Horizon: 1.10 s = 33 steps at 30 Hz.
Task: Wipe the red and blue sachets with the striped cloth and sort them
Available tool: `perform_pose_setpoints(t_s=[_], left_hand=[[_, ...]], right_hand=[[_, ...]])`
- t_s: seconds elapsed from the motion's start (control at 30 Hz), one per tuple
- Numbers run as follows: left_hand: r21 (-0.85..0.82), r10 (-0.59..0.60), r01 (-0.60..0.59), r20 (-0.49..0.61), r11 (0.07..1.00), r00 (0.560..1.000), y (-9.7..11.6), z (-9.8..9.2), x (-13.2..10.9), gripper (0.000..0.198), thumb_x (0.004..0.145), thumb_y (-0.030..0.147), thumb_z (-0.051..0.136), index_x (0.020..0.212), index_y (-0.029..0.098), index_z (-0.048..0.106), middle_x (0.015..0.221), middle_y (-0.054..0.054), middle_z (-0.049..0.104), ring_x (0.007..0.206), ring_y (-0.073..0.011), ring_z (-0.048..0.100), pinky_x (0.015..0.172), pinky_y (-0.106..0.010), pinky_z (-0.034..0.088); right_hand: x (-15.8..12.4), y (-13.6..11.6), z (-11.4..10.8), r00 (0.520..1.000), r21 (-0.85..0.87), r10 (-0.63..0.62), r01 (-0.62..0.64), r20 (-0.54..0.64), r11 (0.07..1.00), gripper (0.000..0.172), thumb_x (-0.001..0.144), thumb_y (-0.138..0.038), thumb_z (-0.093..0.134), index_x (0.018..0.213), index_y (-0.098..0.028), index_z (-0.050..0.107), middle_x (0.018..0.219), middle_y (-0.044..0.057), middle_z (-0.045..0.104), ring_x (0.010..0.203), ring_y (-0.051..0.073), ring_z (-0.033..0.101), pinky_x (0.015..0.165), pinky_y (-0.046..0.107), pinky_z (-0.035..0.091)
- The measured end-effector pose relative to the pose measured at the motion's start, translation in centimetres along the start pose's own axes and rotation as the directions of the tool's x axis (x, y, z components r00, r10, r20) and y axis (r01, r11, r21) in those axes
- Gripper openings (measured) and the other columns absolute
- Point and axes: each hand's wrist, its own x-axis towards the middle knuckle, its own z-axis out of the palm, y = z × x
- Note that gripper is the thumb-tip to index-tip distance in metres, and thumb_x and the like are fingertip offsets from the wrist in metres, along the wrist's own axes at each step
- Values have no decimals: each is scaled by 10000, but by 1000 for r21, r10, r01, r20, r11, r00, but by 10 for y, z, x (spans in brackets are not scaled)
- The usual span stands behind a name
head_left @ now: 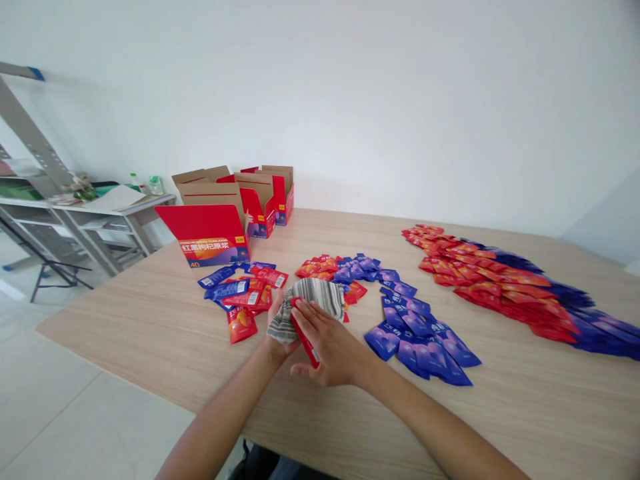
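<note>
My left hand [278, 340] is under a grey striped cloth [323, 292] and holds it; most of its fingers are hidden by the cloth. Between the cloth and my right hand [330, 343] lies a red pouch [306, 341], tilted, with my right fingers pressed over it. Left of my hands is a loose pile of red pouches [242, 323] and blue pouches [227, 289]. Just beyond the cloth, more red pouches [317, 266] lie beside blue ones. To the right, blue pouches [425, 347] overlap in a spread pile.
Open red cartons [205, 230] with raised brown flaps stand at the back left of the wooden table [150, 320]. Long overlapping rows of red and blue pouches [505, 287] lie at the right. A white wall is behind; a side desk [113, 207] stands far left.
</note>
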Motion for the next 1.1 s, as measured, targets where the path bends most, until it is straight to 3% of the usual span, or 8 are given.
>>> perform_pose_setpoints(t_s=[0.1, 0.17, 0.33, 0.43, 0.6, 0.8, 0.93, 1.1], left_hand=[[13, -1, 1, 62, 1000, 998, -13, -6, 3, 426, 950, 506, 544, 781, 173, 748, 771, -81, 761, 891, -247, 747, 1014, -350, 513], [42, 21, -26, 102, 999, 995, -23, -10, 4, 364, 926, 520, 571, 942, 220, 776, 916, -85, 784, 1111, -279, 703, 1071, -355, 473], [109, -118, 100, 171, 989, 978, -41, -9, 2, 572, 932, 651, 466, 1193, 214, 727, 1209, -105, 739, 1394, -300, 501, 1160, -426, 387], [96, -162, 147, 179, 984, 970, -39, -2, 0, 620, 943, 686, 410, 1161, 204, 734, 1193, -98, 746, 1393, -279, 504, 1184, -425, 357], [48, -63, 55, 176, 997, 982, -20, 6, -3, 516, 900, 619, 580, 1062, 158, 745, 1155, -139, 749, 1335, -305, 561, 1167, -427, 387], [106, -81, 69, 111, 992, 990, -18, 0, -2, 303, 952, 393, 589, 1020, 141, 744, 988, -99, 783, 1073, -234, 724, 1010, -327, 530], [227, -204, 178, 97, 957, 974, -33, -4, -1, 171, 876, 202, 685, 1028, 153, 744, 939, -80, 791, 1042, -246, 738, 980, -345, 550], [250, -254, 230, 67, 940, 965, -45, -11, 5, 198, 863, 173, 705, 1054, 145, 748, 911, -113, 792, 930, -283, 765, 908, -370, 587]], right_hand=[[1, 4, 3, 998, -38, -18, 16, -63, 999, 1013, 875, -625, 644, 1569, -2, 248, 1612, 318, 247, 1548, 374, 151, 1225, 599, 254], [1, 6, 7, 996, -80, -2, -6, -94, 997, 1008, 890, -646, 616, 1569, -1, 246, 1619, 329, 209, 1550, 396, 107, 1219, 625, 239], [0, 15, 7, 980, -123, 101, -123, -170, 985, 907, 946, -652, 520, 1574, -44, 277, 1643, 307, 158, 1553, 398, 78, 1218, 626, 230], [0, 19, 5, 971, -130, 148, -174, -186, 976, 924, 941, -692, 483, 1565, -35, 302, 1628, 320, 195, 1547, 401, 125, 1216, 617, 244], [0, 14, 3, 985, -116, 86, -104, -149, 988, 1018, 868, -810, 455, 1546, -56, 364, 1629, 293, 232, 1541, 409, 151, 1212, 627, 249], [1, 14, 1, 967, -97, 185, -204, -174, 974, 511, 1063, -373, 358, 1516, -157, 455, 1639, 192, 294, 1543, 323, 210, 1234, 620, 196], [-1, 33, 8, 925, -61, 291, -315, -246, 947, 570, 985, -181, 445, 1553, -208, 402, 1672, 141, 231, 1551, 310, 189, 1232, 613, 209], [-3, 53, 18, 846, 145, 333, -300, -417, 943, 546, 1028, -221, 395, 1567, -298, 357, 1677, 78, 244, 1557, 261, 181, 1219, 607, 244]])
